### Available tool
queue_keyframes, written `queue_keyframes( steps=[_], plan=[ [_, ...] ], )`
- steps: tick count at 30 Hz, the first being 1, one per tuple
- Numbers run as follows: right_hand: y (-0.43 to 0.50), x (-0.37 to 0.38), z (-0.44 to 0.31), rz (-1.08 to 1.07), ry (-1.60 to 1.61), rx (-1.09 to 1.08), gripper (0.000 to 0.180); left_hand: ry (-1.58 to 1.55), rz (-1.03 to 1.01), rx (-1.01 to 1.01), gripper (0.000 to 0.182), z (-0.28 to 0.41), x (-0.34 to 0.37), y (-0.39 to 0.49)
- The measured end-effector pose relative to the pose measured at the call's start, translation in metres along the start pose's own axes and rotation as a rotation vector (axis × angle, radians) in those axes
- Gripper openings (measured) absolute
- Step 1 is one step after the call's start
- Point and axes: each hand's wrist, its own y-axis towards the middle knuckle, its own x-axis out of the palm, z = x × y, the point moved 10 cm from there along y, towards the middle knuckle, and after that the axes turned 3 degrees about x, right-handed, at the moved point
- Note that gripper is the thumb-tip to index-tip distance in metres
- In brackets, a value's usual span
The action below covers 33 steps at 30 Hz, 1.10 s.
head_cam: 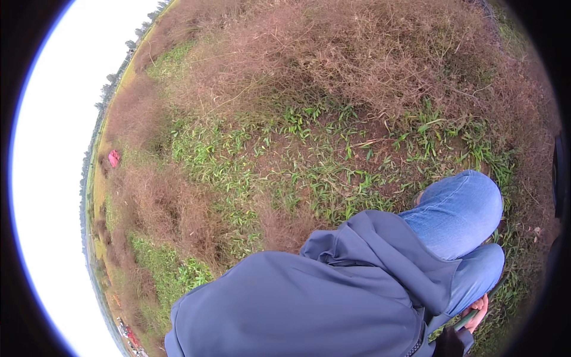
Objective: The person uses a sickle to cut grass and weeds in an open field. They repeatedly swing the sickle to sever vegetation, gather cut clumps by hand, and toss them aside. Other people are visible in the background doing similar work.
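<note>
My left hand (477, 311), as it appears, is low at the right, beside the nearer knee of my blue jeans (473, 276). Its fingers are curled around a thin green strip or handle (466, 320), whose ends are partly hidden. A dark strap-like piece (449, 342) lies close to the wrist. My grey jacket (290, 303) fills the lower middle, with part of a zip at the bottom edge. My right hand is not in view. Both knees are bent above weedy ground.
Green weeds (196, 145) and bare soil (285, 154) lie beside me. Dry reddish-brown brush (348, 58) spreads along the top and left. A pink-red object (113, 158) stands far off at the left. A black curved object (558, 176) shows at the right rim.
</note>
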Motion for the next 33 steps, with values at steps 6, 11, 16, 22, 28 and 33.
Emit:
queue_keyframes(
  steps=[6, 11, 16, 22, 28, 33],
  plan=[
    [-0.018, -0.014, 0.0, 0.056, 0.131, -0.095, 0.032, 0.446, -0.183, 0.149, 0.03, 0.065, 0.061, 0.011],
    [-0.03, -0.018, 0.009, -0.04, 0.181, -0.097, 0.03, 0.754, -0.312, 0.246, 0.029, 0.12, 0.112, 0.008],
    [-0.039, -0.06, 0.026, 0.138, 0.24, -0.099, 0.029, 1.077, -0.421, 0.286, 0.028, 0.17, 0.164, -0.011],
    [-0.066, -0.107, 0.026, 0.215, 0.199, -0.251, 0.022, 1.491, -0.589, 0.2, 0.027, 0.219, 0.227, -0.076],
    [-0.1, -0.157, 0.027, 0.296, 0.252, -0.354, 0.019, 1.099, -0.694, 0.853, 0.017, 0.357, 0.407, -0.232],
    [-0.132, -0.197, 0.034, 0.404, 0.273, -0.447, 0.018, 1.071, -0.888, 1.17, 0.017, 0.388, 0.539, -0.388]
  ],
)
